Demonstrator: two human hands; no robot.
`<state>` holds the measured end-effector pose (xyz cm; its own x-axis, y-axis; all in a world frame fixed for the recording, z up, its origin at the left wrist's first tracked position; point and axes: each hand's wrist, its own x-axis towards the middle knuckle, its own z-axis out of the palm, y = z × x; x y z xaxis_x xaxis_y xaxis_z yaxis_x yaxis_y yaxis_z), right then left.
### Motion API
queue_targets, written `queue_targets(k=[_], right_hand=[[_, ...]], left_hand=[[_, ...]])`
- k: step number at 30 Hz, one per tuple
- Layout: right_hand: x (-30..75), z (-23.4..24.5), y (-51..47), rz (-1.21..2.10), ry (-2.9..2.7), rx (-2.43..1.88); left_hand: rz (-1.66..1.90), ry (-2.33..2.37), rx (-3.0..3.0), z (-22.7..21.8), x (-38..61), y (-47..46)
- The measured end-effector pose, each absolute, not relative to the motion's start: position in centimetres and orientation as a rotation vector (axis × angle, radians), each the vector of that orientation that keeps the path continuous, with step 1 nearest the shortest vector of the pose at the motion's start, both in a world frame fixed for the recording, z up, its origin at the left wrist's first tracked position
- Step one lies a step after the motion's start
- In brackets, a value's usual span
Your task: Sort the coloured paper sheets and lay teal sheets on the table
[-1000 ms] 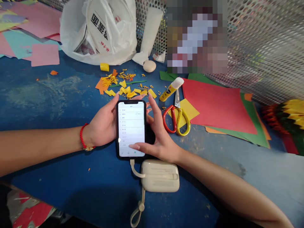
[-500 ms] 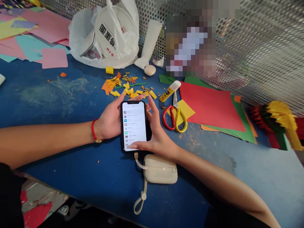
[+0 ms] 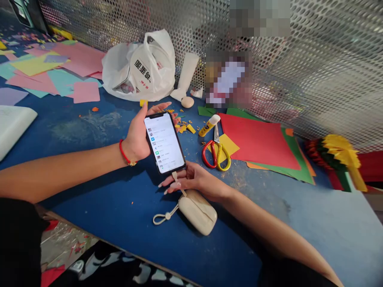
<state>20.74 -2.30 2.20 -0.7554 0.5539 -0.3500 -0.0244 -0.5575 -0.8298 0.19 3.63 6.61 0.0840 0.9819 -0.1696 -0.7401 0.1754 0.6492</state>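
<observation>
My left hand (image 3: 139,139) cradles a smartphone (image 3: 166,145), its lit screen tilted up and showing a list. Fingertips of that hand show past the phone's far edge. Just below the phone, my right hand (image 3: 194,181) pinches the short charging cable (image 3: 175,177) between thumb and fingers, close to the plug at the phone's bottom end. The cable runs to a cream power bank (image 3: 198,213), which lies on the table under the right wrist with a looped strap (image 3: 163,218) at its side.
Scissors (image 3: 216,153) with red and yellow handles and a glue stick (image 3: 209,125) lie beside red paper (image 3: 260,139). Yellow scraps (image 3: 188,127) lie behind the phone. A white plastic bag (image 3: 140,71) stands against the perforated metal screen (image 3: 314,71). Coloured paper (image 3: 80,59) is at far left.
My right hand has moved from the phone's screen and side down to the cable at its bottom. The phone is lifted and tilted, and the power bank has turned.
</observation>
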Motion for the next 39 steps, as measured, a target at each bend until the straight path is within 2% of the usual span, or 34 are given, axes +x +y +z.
queue_targets(k=[2, 9, 11, 15, 18, 23, 25, 30, 34, 39], right_hand=[[20.6, 2.3, -2.3, 2.357, -1.173, -0.857], [20.7, 2.1, -1.8, 2.062, -1.207, -0.858], [20.6, 2.0, -2.2, 2.047, -1.247, -0.849], [20.1, 1.4, -3.6, 2.015, -1.261, -0.833], [20.1, 1.3, -4.1, 1.841, -1.354, -0.856], [21.3, 2.0, -3.2, 0.937, -1.693, -0.912], [21.9, 2.5, -3.1, 0.718, -1.731, -0.902], [23.4, 2.7, -5.5, 0.492, -1.799, -0.924], [24.8, 1.4, -8.6, 0.383, -1.963, -0.817], [25.9, 0.1, -10.8, 0.331, -2.101, -0.874]], left_hand=[[1.365, 0.620, 0.470, 7.1, 0.9, 4.6], [1.356, 0.388, 0.640, 9.9, 3.2, 6.1], [1.381, 0.356, 0.705, 11.7, 2.3, 6.2], [1.647, 0.345, 0.743, 15.5, -1.9, 6.7], [1.616, 0.381, 0.781, 16.1, -3.8, 6.7], [1.220, 0.416, 0.717, 12.7, -2.2, 6.1], [1.081, 0.503, 0.691, 11.1, -1.5, 6.1], [0.912, 0.596, 0.590, 6.7, -1.7, 7.2], [0.780, 0.459, 0.508, 2.4, -3.2, 7.5], [0.850, 0.518, 0.547, 0.4, -4.5, 6.4]])
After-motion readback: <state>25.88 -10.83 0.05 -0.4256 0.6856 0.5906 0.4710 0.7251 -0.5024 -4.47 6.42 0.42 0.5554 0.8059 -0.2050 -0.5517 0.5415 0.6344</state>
